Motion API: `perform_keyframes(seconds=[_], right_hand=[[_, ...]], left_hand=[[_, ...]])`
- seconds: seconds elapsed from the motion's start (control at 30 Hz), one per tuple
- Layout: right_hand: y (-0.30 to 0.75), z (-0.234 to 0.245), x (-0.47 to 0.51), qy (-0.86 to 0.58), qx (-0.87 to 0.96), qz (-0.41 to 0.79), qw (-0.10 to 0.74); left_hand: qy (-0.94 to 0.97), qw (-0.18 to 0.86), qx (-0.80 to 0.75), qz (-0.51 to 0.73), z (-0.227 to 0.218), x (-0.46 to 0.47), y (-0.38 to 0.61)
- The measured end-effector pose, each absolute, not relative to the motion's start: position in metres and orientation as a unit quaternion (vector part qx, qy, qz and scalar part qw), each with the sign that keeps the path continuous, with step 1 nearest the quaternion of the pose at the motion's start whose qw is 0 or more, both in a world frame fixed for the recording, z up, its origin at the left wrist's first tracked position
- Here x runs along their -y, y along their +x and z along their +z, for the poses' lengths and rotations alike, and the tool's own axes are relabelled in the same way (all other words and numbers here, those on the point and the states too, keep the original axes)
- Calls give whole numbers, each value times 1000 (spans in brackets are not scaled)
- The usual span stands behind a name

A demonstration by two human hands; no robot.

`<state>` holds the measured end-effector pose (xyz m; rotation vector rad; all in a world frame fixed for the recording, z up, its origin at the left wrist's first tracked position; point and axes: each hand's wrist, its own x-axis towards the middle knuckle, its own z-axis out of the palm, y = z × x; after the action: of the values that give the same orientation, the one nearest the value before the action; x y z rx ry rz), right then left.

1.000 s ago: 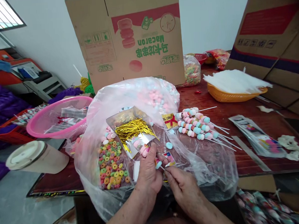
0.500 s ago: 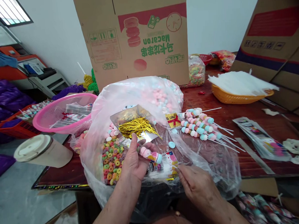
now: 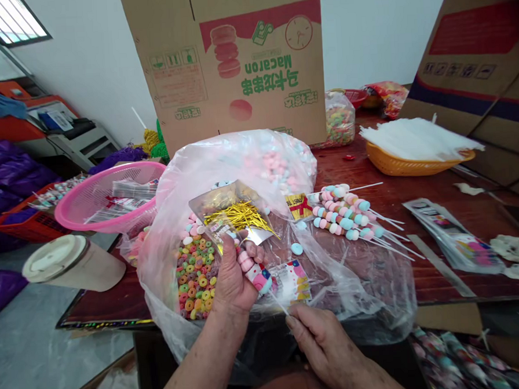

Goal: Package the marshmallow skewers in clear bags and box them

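Observation:
My left hand [image 3: 233,286] is closed around a marshmallow skewer [image 3: 255,271], its pink and blue candies partly covered by a clear printed wrapper. The skewer slants down to the right. Its bare white stick reaches my right hand [image 3: 325,336], whose thumb and fingers pinch the stick's end. Just beyond the left hand lies a packet of gold twist ties [image 3: 241,214]. Flat printed wrappers [image 3: 296,282] rest right of the held skewer. Farther right, several candy skewers [image 3: 341,216] are piled with sticks pointing right.
A large clear plastic bag [image 3: 163,182] spreads over the table, with colourful ring candies [image 3: 194,279] at left. Around it stand a pink basket [image 3: 64,213], a lidded cup [image 3: 93,264], a cardboard box [image 3: 238,114], a yellow basket [image 3: 397,163] and a stack of wrappers [image 3: 455,239].
My right hand has moved left and down, closer to my left hand, with the stick's end in its pinch. The held skewer now points more steeply downward.

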<state>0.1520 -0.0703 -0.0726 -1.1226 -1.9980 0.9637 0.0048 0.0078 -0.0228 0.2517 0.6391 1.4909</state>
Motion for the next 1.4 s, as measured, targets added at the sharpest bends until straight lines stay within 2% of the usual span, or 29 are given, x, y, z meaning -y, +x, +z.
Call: perform_keyframes(seconds=[0.1, 0.17, 0.3, 0.4, 0.5, 0.6, 0.73, 0.93, 1.0, 1.1, 1.17, 1.2, 1.23, 1.3, 1.4], right_hand=[[151, -66, 65, -425, 715, 449, 325], [148, -64, 61, -439, 698, 453, 339], [144, -71, 54, -480, 708, 354, 379], [143, -81, 54, -499, 742, 249, 372], [142, -88, 55, -501, 775, 136, 361], [143, -89, 54, -497, 785, 81, 360], [145, -85, 51, -499, 783, 46, 369], [153, -77, 42, -478, 783, 71, 392], [163, -70, 37, -469, 782, 98, 398], [180, -55, 30, -455, 788, 142, 389], [188, -44, 28, -436, 801, 170, 374], [190, -39, 27, -423, 810, 184, 362], [191, -35, 27, -409, 820, 197, 349], [191, -29, 27, -380, 842, 213, 319], [188, -26, 26, -355, 868, 203, 282]], left_hand=[[110, 702, -295, 638, -30, -1, 14], [103, 715, -313, 616, -37, 4, 23], [90, 699, -368, 607, -52, 15, 41], [111, 666, -435, 596, -57, 19, 48], [155, 685, -469, 536, -57, 22, 50], [223, 677, -522, 468, -54, 26, 47], [424, 588, -582, 369, -49, 27, 41], [636, 497, -552, 210, -30, 31, 32], [733, 428, -512, 134, -15, 39, 21], [863, 202, -441, 138, 10, 47, -7], [851, -20, -480, 213, 24, 42, -27], [831, -111, -503, 210, 27, 37, -35], [825, -158, -508, 188, 28, 31, -41], [860, -139, -480, 104, 22, 20, -48], [892, 27, -451, 16, 0, 16, -46]])
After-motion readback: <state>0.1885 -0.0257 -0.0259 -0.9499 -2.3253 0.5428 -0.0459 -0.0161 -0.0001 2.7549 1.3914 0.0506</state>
